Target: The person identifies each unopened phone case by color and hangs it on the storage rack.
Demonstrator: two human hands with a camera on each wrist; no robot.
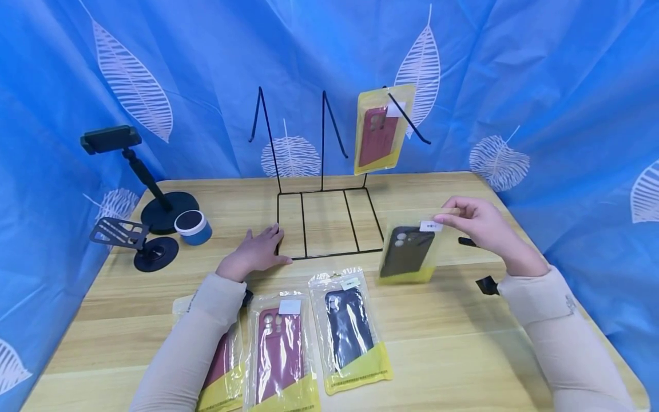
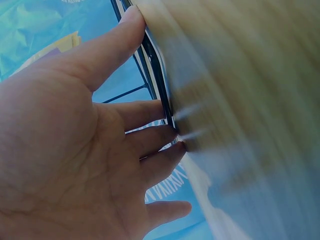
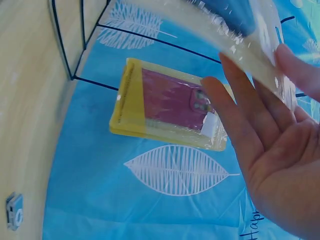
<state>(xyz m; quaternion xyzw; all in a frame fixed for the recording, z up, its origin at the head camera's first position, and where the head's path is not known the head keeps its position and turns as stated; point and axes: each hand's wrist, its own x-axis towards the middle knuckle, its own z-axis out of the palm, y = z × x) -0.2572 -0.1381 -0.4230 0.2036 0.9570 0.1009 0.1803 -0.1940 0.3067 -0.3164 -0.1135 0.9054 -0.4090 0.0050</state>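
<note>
Pinching a bagged black phone case just beside the wire rack, her right hand hovered; one red case already hung, three packets lay waiting, left hand flat, steadying the rack.

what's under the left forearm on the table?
Under the left forearm lies a packaged dark-red phone case; only its right edge and yellow bottom strip show beside the sleeve. The rest, and anything further left beneath the arm, is covered.
</note>
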